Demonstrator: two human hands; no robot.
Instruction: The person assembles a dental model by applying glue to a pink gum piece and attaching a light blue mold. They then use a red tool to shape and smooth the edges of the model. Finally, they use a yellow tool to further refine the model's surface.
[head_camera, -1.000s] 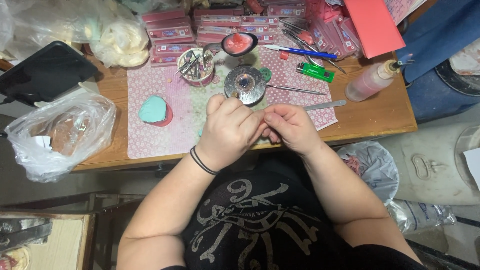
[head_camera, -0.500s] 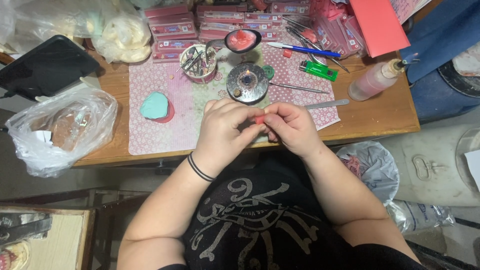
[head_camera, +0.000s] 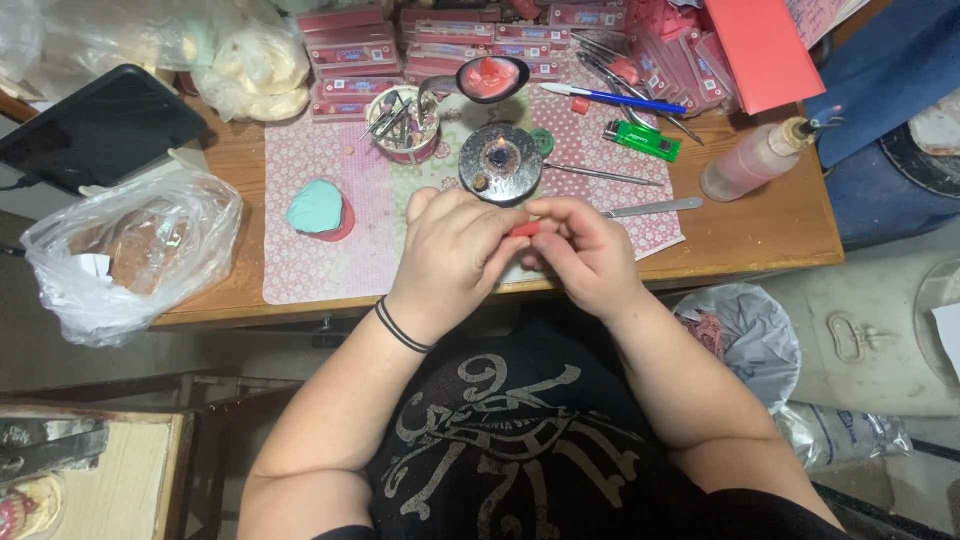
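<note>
We see a wooden table (head_camera: 770, 225) with a pink patterned mat (head_camera: 330, 260) laid across it, and a clear plastic bag (head_camera: 130, 250) slumped at its left near edge. Our left hand (head_camera: 450, 255) and right hand (head_camera: 585, 250) meet over the mat's near edge, fingers curled, pinching a small red piece (head_camera: 525, 229) between them. Just beyond sits a round burner (head_camera: 500, 162), and left of it a teal-and-red lump (head_camera: 318, 210).
</note>
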